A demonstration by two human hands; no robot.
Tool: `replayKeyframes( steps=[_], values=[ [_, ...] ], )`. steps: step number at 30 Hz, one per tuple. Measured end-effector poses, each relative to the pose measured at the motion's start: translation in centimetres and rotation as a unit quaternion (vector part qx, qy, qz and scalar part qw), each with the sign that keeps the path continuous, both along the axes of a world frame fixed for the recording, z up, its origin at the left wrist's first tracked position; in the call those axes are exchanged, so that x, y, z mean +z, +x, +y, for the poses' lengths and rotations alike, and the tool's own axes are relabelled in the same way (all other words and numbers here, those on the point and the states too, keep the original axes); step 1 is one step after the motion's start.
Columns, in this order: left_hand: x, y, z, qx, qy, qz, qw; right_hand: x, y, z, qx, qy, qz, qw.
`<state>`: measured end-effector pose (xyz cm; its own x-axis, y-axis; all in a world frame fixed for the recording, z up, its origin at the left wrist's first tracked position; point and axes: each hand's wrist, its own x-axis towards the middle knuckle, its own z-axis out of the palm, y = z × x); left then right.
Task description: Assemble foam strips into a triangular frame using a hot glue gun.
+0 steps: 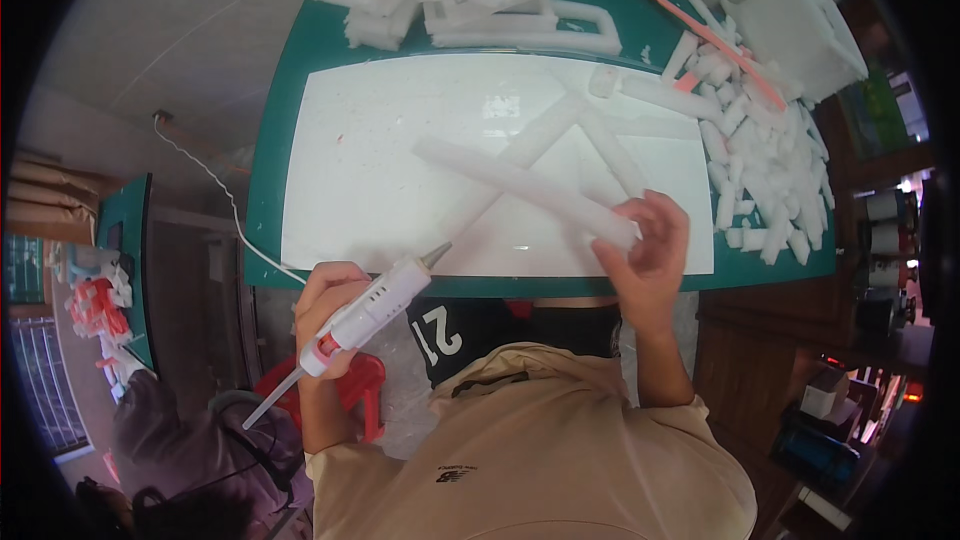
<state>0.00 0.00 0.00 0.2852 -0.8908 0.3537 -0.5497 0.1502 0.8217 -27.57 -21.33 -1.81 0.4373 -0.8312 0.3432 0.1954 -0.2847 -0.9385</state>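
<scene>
Foam stick (525,187) is pinched at its near end by right hand (645,250); left hand (325,310) grips glue gun (375,308) at the white board's (350,170) near edge.

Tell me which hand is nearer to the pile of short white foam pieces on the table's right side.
Right. The right hand holds a long foam strip just left of the pile of short foam pieces; the left hand, gripping a glue gun, is far across at the near-left edge.

left hand (325,305) fisted, right hand (648,250) pinching

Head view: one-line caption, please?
Left hand holds a glue gun; right hand grips a long white foam stick above a white board.
</scene>
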Motion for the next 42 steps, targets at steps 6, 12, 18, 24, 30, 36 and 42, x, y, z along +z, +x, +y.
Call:
replayKeyframes(
  steps=[6, 12, 18, 24, 30, 36, 42],
  values=[
    [2.5, -0.8, -1.4, -0.053, -0.009, 0.007, 0.999, 0.7, 3.9, 1.4, -0.01, -0.144, 0.025, 0.989],
    [3.3, -2.3, -2.0, -0.065, -0.001, 0.04, 0.997, 0.5, 6.0, 2.4, 0.02, -0.223, 0.017, 0.975],
    [3.3, -1.7, -2.1, -0.068, 0.013, -0.003, 0.998, 1.4, 6.3, 3.2, 0.033, -0.169, 0.011, 0.985],
    [2.6, -1.7, -2.2, -0.063, 0.002, -0.032, 0.998, 1.6, 6.4, 3.2, 0.038, -0.153, 0.006, 0.987],
    [2.7, -1.7, -2.3, -0.06, 0.009, -0.023, 0.998, 1.6, 6.2, 3.1, 0.036, -0.162, 0.012, 0.986],
    [2.7, -1.4, -2.5, -0.067, 0.014, -0.03, 0.997, 1.5, 6.3, 3.1, 0.04, -0.164, 0.028, 0.985],
    [2.5, -1.4, -2.5, -0.073, 0.007, -0.027, 0.997, 1.4, 6.2, 3.0, 0.037, -0.15, 0.018, 0.988]
  ],
)
